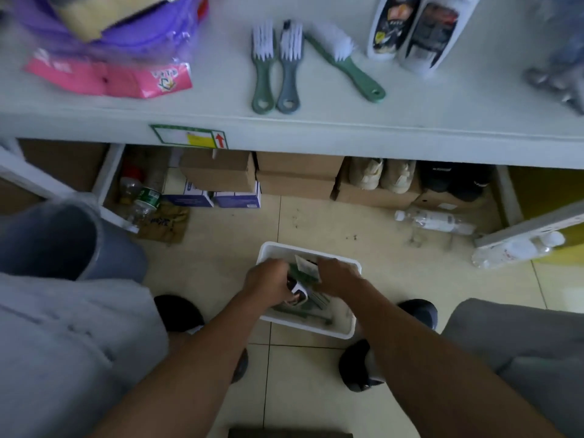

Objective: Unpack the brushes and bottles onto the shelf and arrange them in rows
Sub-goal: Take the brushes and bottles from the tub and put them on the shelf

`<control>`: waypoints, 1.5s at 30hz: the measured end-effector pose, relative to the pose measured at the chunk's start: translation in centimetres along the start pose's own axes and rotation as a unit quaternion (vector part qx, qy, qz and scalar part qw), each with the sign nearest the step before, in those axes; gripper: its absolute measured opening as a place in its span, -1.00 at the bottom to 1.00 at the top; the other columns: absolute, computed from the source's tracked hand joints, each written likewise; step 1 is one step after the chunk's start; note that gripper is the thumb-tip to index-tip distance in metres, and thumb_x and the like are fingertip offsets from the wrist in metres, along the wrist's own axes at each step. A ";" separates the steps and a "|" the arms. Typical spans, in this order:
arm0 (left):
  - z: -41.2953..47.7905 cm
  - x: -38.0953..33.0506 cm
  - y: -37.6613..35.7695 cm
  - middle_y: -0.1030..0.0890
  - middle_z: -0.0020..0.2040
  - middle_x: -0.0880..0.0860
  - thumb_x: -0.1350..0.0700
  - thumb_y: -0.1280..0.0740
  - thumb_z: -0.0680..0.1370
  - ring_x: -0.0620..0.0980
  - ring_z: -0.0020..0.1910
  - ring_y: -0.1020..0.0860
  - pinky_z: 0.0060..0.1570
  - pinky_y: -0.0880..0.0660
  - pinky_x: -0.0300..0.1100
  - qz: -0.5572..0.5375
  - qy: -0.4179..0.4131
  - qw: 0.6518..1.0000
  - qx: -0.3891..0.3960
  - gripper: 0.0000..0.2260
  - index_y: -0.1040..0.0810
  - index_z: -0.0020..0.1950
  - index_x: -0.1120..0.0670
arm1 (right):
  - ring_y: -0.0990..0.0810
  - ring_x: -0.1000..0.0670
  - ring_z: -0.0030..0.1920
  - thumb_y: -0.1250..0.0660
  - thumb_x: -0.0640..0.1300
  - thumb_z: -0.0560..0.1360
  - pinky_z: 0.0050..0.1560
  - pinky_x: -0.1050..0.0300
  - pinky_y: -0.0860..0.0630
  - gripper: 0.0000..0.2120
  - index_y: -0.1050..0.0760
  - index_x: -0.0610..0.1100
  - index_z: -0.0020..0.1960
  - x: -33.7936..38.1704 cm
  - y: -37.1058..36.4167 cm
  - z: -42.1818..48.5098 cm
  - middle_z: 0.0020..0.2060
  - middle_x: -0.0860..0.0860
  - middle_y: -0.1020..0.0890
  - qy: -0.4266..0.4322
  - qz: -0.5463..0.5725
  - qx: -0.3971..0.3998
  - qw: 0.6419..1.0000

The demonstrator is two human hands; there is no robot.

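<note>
While both hands are down in the white bin [317,330] on the floor, the step is picking out the next things to carry up. The left hand [268,281] is curled around a small white bottle [298,294] with a dark label. The right hand [336,276] seems to pinch a green brush [297,274] with a paper card on it (it is blurry, so I am not sure). The bottle is tipped, its long side running from the left hand down toward the bottom of the bin. More brushes lie flat under it.

Next, I think, both things must be lifted straight out and up to the shelf [316,123]. There, two brushes [263,67] lie side by side, bristles away from the person and handles toward the front edge. A third brush [344,63] lies slanted beside them. Two bottles [392,23] sit just to its right. The new things should line up with these.
</note>
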State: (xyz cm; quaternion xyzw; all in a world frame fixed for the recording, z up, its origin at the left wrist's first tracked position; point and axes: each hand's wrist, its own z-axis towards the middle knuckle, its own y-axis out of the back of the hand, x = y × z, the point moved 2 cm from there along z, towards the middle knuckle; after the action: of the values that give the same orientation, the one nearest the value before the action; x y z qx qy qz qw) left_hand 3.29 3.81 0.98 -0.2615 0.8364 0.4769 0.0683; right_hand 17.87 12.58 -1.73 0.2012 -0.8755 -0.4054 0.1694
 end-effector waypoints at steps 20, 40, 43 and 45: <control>-11.5 -15.3 22.7 -0.68 0.04 -0.17 -0.01 -0.59 0.39 -0.34 0.01 -0.60 0.04 -0.51 -0.42 -0.269 -0.272 0.879 -0.286 -0.58 -0.63 0.21 -0.01 | -0.55 -0.14 -0.01 -0.07 0.02 0.68 -0.02 -0.01 -0.41 -0.80 -0.40 -0.06 0.12 -2.6 26.0 -23.1 -0.08 -0.03 -0.59 0.155 0.199 -0.303 0.919; 0.4 -22.7 23.9 -0.58 -0.01 -0.06 0.02 -0.50 0.49 -0.11 -0.09 -0.52 -0.15 -0.46 -0.27 -0.223 -0.258 0.850 -0.401 -0.73 -0.54 0.12 0.03 | -0.63 -0.15 -0.01 -0.34 -0.22 0.52 0.00 -0.20 -0.59 -0.64 -0.21 -0.06 0.18 -10.6 32.9 -12.9 0.11 -0.12 -0.57 0.029 0.327 -0.430 0.841; 0.3 -22.4 23.4 -0.59 0.00 -0.09 -0.03 -0.49 0.50 -0.13 -0.09 -0.55 -0.13 -0.53 -0.22 -0.230 -0.265 0.848 -0.397 -0.72 -0.54 0.13 0.02 | -0.64 -0.18 -0.05 -0.31 -0.17 0.55 -0.05 -0.17 -0.59 -0.67 -0.22 -0.09 0.22 -10.2 32.5 -13.3 0.04 -0.14 -0.61 0.027 0.307 -0.430 0.849; -0.2 -22.1 23.2 -0.60 0.06 -0.08 -0.06 -0.47 0.51 -0.11 -0.05 -0.59 -0.08 -0.57 -0.17 -0.235 -0.268 0.848 -0.393 -0.67 -0.53 0.22 0.01 | -0.64 -0.14 -0.05 -0.31 -0.18 0.55 -0.07 -0.08 -0.58 -0.63 -0.23 -0.10 0.27 -10.1 32.1 -13.8 0.04 -0.12 -0.61 0.026 0.298 -0.430 0.852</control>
State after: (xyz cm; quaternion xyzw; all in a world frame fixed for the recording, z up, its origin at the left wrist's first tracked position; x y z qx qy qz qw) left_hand 10.52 21.33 26.87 -0.3171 0.4417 0.7870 0.2915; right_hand 26.01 27.62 30.44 -0.1518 -0.6268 -0.6661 0.3746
